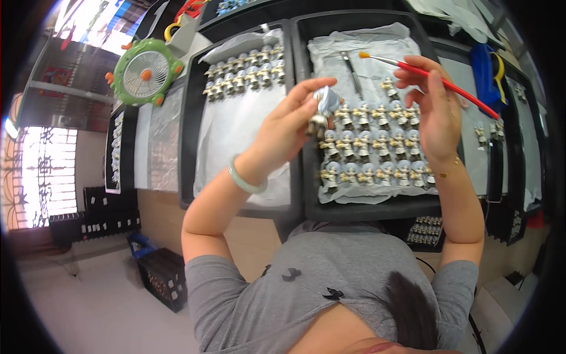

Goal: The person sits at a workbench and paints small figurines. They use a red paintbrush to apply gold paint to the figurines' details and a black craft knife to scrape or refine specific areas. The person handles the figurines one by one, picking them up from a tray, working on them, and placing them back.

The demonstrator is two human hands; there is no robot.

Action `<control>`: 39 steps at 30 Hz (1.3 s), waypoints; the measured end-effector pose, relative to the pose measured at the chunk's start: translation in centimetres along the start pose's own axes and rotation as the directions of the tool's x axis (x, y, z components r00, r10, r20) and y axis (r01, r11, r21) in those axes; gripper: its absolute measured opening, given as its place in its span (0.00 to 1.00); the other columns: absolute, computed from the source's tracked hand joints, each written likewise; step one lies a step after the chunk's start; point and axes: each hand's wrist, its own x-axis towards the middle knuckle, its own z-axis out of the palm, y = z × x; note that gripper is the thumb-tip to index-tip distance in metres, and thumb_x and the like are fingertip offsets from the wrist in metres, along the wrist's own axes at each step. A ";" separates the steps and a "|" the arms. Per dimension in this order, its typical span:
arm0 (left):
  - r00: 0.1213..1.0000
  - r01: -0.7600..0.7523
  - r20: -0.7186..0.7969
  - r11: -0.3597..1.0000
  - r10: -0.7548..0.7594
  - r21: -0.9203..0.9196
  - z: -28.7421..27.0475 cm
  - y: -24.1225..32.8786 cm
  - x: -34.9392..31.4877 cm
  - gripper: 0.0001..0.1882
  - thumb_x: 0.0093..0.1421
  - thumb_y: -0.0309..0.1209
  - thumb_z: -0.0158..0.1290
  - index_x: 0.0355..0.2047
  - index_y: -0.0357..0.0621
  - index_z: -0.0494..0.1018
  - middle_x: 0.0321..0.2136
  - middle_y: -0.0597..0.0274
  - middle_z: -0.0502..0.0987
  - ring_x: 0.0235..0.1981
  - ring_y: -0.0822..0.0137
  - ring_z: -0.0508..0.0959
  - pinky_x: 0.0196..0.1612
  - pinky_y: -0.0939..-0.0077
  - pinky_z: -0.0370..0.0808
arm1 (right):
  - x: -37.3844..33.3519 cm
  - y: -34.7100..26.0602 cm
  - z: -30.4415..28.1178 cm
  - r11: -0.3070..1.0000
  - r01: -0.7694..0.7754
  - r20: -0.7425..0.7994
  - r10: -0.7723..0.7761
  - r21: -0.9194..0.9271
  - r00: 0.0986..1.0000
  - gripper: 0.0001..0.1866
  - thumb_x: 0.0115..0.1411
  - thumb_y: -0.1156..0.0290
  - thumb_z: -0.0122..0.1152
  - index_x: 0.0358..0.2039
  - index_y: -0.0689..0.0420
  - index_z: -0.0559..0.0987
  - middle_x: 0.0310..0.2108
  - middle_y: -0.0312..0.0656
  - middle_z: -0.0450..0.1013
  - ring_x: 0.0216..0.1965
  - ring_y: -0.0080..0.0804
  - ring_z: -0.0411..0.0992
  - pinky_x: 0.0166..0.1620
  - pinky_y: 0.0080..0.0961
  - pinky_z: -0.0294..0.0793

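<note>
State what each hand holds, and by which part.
Left hand: small figurine, pinched around its body. Right hand: red paintbrush, gripped mid-handle.

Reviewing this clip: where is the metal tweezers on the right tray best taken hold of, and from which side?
Likely the tweezers mid-shaft, from above: they lie flat on the white sheet, slim and bare, clear of the figurine rows. Both hands are busy.

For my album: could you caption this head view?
Left hand lifts a figurine, right hand holds a red brush over trays of figurines.
</note>
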 end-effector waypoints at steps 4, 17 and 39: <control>0.996 0.040 0.085 0.970 -0.020 -0.240 -0.7 -0.2 -2.5 0.30 0.53 0.34 0.42 0.56 0.42 0.50 0.48 0.51 0.63 0.38 0.67 0.67 0.41 0.77 0.64 | -0.6 -0.1 0.4 1.000 -0.028 0.083 0.027 0.014 0.996 0.19 0.63 0.62 0.35 0.40 0.63 0.71 0.32 0.42 0.72 0.33 0.20 0.68 0.29 0.13 0.62; 0.993 -0.040 0.105 0.990 0.054 -0.133 -0.4 -0.1 -4.3 0.49 0.36 0.21 0.52 0.59 0.49 0.41 0.53 0.50 0.55 0.40 0.66 0.66 0.39 0.76 0.64 | -0.5 0.9 0.3 0.994 -0.104 0.119 0.109 -0.043 0.987 0.21 0.63 0.60 0.34 0.37 0.64 0.71 0.28 0.41 0.71 0.31 0.19 0.68 0.30 0.14 0.61; 0.910 -0.294 0.084 0.491 0.405 0.820 -0.7 -1.8 -3.8 0.34 0.30 0.34 0.58 0.42 0.43 0.62 0.32 0.58 0.61 0.35 0.61 0.63 0.38 0.71 0.58 | -1.5 1.2 1.6 0.971 -0.159 0.300 0.208 -0.181 0.931 0.17 0.63 0.63 0.35 0.38 0.62 0.71 0.26 0.38 0.72 0.29 0.19 0.69 0.30 0.14 0.62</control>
